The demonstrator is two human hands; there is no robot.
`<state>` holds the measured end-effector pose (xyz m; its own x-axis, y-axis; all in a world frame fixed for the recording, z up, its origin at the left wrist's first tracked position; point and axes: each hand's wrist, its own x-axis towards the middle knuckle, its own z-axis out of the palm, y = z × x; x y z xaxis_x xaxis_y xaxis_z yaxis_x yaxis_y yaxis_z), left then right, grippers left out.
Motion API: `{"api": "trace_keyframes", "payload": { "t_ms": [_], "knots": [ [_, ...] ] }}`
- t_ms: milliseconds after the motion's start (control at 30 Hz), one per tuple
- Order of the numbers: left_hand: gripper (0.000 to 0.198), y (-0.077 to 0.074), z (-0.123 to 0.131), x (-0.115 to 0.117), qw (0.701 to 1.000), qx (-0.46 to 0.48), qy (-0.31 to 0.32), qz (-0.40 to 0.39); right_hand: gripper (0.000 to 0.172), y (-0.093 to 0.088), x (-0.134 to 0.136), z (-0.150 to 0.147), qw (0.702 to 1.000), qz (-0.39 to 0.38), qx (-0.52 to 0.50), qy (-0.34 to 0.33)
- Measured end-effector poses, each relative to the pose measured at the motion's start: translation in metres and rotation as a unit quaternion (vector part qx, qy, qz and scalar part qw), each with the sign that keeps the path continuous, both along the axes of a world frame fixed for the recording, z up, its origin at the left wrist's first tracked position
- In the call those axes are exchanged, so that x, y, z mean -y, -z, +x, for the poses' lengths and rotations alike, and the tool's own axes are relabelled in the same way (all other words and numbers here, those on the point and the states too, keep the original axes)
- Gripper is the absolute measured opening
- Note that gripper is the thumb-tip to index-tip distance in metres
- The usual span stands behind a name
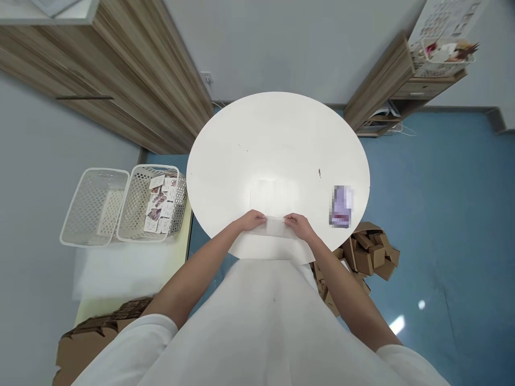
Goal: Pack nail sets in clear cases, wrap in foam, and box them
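On the white round table (277,139), close to its front edge, both my hands grip a thin, see-through plastic sheet (276,197). The near part of the sheet is folded over, and a small pale flat piece (275,226) shows between my hands; what it is cannot be made out. My left hand (250,220) pinches the left end of the fold, thumb and fingers closed. At the right end, my right hand (298,224) is closed on the fold in the same way.
A blurred purple item (341,207) lies at the table's right. To the left stand two white baskets, one bare (94,206), one with printed packets (159,201). Cardboard boxes (368,254) are heaped on the floor at right; folded cardboard (94,343) sits lower left.
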<state>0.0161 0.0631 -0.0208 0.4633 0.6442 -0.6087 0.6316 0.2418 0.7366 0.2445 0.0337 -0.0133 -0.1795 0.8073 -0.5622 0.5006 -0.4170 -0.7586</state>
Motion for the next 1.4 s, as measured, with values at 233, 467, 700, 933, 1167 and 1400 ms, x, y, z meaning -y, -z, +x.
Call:
{"api": "trace_keyframes", "payload": {
  "t_ms": [233,467,700,933,1167,1400],
  "knots": [
    [0.019,0.000,0.005,-0.001,0.973,-0.199,0.039,0.107,0.023,0.013,-0.008,-0.006,0.995,0.025,0.089,-0.028],
    [0.039,-0.010,0.019,0.018,0.924,-0.246,0.082,0.280,0.023,0.019,0.001,-0.018,0.940,0.215,0.260,-0.052],
    [0.038,-0.013,0.021,0.031,0.902,-0.170,0.207,0.338,0.038,0.012,0.009,-0.014,0.904,0.275,0.233,-0.232],
    [0.063,-0.016,0.018,0.048,0.883,-0.176,0.229,0.369,0.050,-0.001,0.034,-0.019,0.881,0.269,0.266,-0.284],
    [0.048,-0.017,0.008,0.068,0.874,-0.182,0.248,0.376,0.042,-0.001,0.074,-0.043,0.872,0.267,0.324,-0.251],
    [0.044,-0.025,-0.007,0.085,0.893,-0.160,0.247,0.341,0.048,-0.003,0.092,-0.043,0.903,0.227,0.261,-0.256]
  ]
}}
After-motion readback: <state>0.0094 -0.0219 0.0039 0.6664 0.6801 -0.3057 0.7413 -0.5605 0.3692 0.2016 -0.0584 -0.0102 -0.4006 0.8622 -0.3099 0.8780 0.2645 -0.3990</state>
